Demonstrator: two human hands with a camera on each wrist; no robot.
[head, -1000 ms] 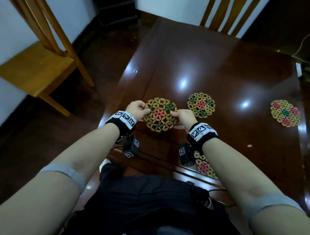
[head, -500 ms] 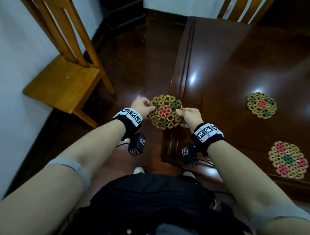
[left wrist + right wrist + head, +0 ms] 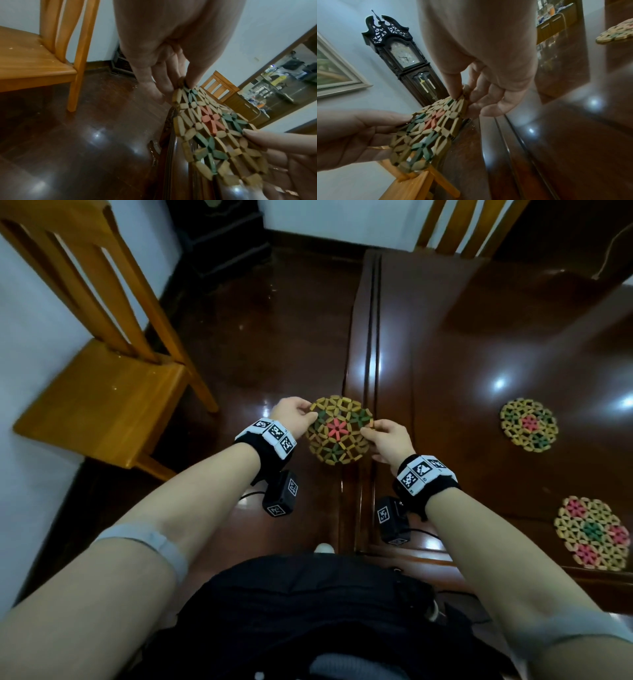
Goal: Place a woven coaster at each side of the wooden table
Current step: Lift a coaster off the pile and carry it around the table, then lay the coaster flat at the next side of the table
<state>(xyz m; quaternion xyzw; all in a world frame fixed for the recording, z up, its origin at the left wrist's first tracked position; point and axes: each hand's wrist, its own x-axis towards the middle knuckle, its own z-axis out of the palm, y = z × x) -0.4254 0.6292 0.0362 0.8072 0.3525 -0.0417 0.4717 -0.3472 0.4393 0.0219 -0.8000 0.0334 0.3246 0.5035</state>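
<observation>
A round woven coaster (image 3: 337,433) with a red centre hangs in the air over the left edge of the dark wooden table (image 3: 479,344). My left hand (image 3: 297,415) pinches its left rim and my right hand (image 3: 383,436) pinches its right rim. The left wrist view shows the coaster (image 3: 212,132) held between my left hand's thumb and fingers (image 3: 163,83). From the right wrist the same coaster (image 3: 429,128) shows, pinched by my right hand (image 3: 462,93). Two more coasters lie on the table: one mid-right (image 3: 528,424), one near the front right edge (image 3: 592,533).
A light wooden chair (image 3: 102,398) stands on the dark floor to the left of the table. Another chair back (image 3: 459,227) rises at the table's far side. A tall dark clock (image 3: 402,56) and a framed picture (image 3: 334,73) stand against the wall.
The view has swung left while both hands carried the coaster from over the table's near side to its left edge. The two laid coasters now sit to the right.
</observation>
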